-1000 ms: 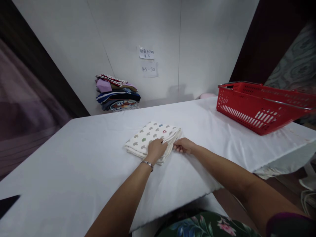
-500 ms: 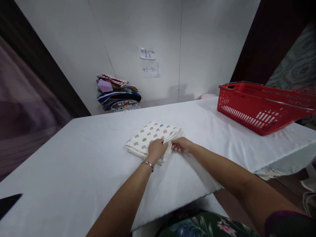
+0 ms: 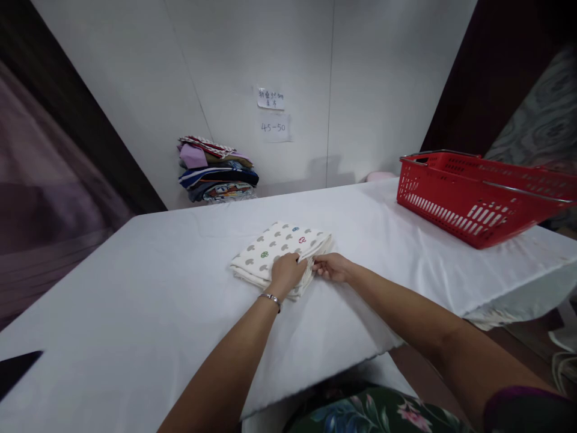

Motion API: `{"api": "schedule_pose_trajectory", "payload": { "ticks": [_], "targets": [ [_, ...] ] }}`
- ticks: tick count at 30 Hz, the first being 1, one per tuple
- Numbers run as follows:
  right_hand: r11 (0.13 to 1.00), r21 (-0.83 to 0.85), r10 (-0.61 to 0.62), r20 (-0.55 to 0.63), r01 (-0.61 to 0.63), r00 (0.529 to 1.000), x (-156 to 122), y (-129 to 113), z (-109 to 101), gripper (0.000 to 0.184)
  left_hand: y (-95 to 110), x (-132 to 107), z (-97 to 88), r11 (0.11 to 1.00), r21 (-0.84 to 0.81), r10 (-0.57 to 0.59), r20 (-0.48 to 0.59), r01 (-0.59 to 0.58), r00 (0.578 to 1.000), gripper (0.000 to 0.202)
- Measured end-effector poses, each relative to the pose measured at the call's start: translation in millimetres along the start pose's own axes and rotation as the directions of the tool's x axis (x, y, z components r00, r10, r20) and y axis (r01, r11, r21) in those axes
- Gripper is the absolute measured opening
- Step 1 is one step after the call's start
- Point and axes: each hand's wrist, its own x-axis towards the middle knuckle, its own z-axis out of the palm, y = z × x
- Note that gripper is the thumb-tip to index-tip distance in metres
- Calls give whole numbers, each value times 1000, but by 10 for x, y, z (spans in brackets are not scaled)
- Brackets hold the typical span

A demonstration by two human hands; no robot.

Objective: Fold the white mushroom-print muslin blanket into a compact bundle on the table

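Observation:
A white cloth (image 3: 274, 243) printed with mushrooms, mostly grey with a few in green, blue and red, lies folded into a thick square on the table. My left hand (image 3: 287, 273), with a bracelet at the wrist, rests on its near right part, the thumb and fingers gripping the top layers by the edge. At the cloth's right side my right hand (image 3: 331, 267) pinches the edge of the layers, its fingers curled. The fold between the two hands is partly hidden by my fingers.
A white cover (image 3: 135, 307) spreads over the table. A stack of folded cloths (image 3: 219, 171) stands at the back left by the wall. On the right sits a red plastic basket (image 3: 444, 198) with metal handles. Two paper notes (image 3: 273, 127) hang on the wall; a dark flat object (image 3: 18, 370) lies far left.
Almost nothing differs. Both hands keep their hold on the folded cloth's right edge, and the view has shifted very slightly.

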Motion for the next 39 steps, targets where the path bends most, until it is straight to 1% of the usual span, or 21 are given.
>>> {"api": "schedule_pose_trajectory", "payload": {
  "ticks": [4, 8, 12, 19, 25, 31, 39],
  "targets": [
    [997, 73, 3, 4, -3, 1000, 9, 22, 23, 23, -8, -3, 2, 1000, -9, -2, 11, 2, 1000, 28],
    [995, 95, -3, 0, 3, 1000, 5, 34, 36, 23, 1, -10, -13, 1000, -11, -17, 19, 17, 1000, 28],
    [997, 77, -25, -17, 26, 1000, 18, 32, 69, 20, 3, -9, -20, 1000, -11, -6, 22, 6, 1000, 27],
    [999, 20, -46, -68, 47, 997, 28, 25, 83, 21, -20, 5, -1, 1000, -12, 11, 19, -10, 1000, 27],
    [994, -9, -105, -65, 105, 992, -30, 44, 81, 22, -27, -3, 1, 1000, -18, 17, 13, -16, 1000, 28],
    [997, -20, -81, -28, 80, 996, 5, 43, 56, 19, -28, -3, 1, 999, -33, 11, 14, -10, 1000, 31],
    [999, -10, -49, -8, 49, 999, 54, 47, 45, 24, -12, -6, -21, 1000, -26, 1, 16, -1, 1000, 35]
  ]
}}
